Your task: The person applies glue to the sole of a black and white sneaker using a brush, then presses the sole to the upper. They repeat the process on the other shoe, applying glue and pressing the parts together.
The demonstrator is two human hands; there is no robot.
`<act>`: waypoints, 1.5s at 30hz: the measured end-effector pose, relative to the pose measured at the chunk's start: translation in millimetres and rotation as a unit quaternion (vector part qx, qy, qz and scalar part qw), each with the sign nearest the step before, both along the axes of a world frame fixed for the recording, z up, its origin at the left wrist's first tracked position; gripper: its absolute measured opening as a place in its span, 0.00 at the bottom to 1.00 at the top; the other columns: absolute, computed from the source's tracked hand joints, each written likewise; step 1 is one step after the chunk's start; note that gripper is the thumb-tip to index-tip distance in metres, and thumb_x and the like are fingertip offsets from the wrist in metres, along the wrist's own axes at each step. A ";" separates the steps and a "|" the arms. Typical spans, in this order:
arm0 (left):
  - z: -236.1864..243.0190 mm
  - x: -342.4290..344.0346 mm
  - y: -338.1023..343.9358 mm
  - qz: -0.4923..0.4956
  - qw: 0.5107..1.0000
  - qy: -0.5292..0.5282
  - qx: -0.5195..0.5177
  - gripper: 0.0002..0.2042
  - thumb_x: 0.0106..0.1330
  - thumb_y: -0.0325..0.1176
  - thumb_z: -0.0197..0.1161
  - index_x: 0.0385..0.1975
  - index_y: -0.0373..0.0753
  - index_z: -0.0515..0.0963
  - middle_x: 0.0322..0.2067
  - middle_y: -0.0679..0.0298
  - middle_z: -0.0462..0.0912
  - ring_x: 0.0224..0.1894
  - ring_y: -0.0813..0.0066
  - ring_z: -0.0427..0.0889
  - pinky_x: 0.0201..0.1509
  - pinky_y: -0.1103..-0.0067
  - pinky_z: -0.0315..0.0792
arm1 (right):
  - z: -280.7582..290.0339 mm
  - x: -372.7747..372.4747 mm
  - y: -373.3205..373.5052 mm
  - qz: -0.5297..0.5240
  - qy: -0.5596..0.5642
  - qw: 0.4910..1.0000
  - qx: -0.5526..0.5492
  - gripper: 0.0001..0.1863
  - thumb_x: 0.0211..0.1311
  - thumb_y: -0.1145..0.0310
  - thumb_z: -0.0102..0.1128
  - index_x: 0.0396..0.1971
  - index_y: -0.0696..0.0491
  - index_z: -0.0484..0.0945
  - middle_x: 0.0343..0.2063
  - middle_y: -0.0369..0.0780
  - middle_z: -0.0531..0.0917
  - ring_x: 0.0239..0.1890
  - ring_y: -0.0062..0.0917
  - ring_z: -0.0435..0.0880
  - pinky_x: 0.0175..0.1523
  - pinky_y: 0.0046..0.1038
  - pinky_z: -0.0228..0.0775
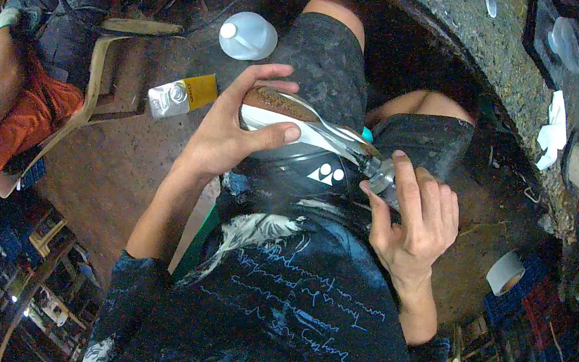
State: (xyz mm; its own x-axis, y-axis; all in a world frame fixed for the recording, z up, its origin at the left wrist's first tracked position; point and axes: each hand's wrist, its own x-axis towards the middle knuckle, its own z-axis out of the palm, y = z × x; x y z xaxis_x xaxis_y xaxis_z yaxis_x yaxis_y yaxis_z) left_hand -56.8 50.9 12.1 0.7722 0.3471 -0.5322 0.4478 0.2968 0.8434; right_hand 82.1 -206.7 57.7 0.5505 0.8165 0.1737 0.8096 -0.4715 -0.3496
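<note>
My left hand is wrapped round the wide end of a long tapered piece, with speckled brown on top and glossy white and silver along its sides. The piece lies over my lap, its narrow end toward the right. My right hand grips a short, round grey tool between thumb and fingers. The tool's dark tip meets or nearly meets the narrow end; contact cannot be made out. A bit of turquoise shows just behind the piece.
A translucent jug with a white cap and a silver-and-yellow container stand left of my legs. A person in an orange shirt sits farther left. A rough stone-like worktop curves along the upper right. A white roll is at right.
</note>
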 end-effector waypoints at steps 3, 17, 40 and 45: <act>-0.6 -0.4 -0.2 0.000 1.000 0.006 0.002 0.42 0.58 0.36 0.85 0.74 0.41 0.71 0.66 0.51 0.82 0.65 0.61 0.84 0.72 0.67 0.76 | 0.9 0.7 -0.5 0.002 -0.001 1.000 -0.001 0.31 0.51 0.61 0.85 0.56 0.56 0.89 0.40 0.43 0.88 0.37 0.36 0.84 0.42 0.37 0.72; -14.0 -6.0 3.8 -0.007 1.000 -0.027 -0.005 0.43 0.58 0.36 0.83 0.75 0.42 0.70 0.67 0.52 0.82 0.67 0.61 0.83 0.74 0.65 0.74 | -0.4 -0.1 -2.6 -0.012 0.028 1.000 0.006 0.29 0.51 0.64 0.85 0.55 0.56 0.88 0.41 0.44 0.88 0.38 0.38 0.84 0.43 0.37 0.73; -42.7 -8.0 4.8 0.039 0.996 -0.061 -0.053 0.42 0.56 0.36 0.84 0.72 0.40 0.72 0.63 0.51 0.84 0.64 0.60 0.84 0.71 0.66 0.75 | -51.9 224.8 180.7 -0.112 0.090 0.941 0.307 0.40 0.54 0.53 0.87 0.59 0.61 0.78 0.50 0.52 0.85 0.51 0.48 0.87 0.57 0.44 0.80; -40.6 -1.9 7.9 0.011 0.996 -0.063 -0.058 0.41 0.58 0.36 0.84 0.73 0.41 0.70 0.64 0.50 0.83 0.65 0.60 0.83 0.72 0.65 0.75 | -46.3 218.5 141.3 -0.071 0.055 0.948 0.306 0.36 0.60 0.63 0.78 0.66 0.59 0.76 0.58 0.52 0.83 0.63 0.47 0.82 0.70 0.44 0.74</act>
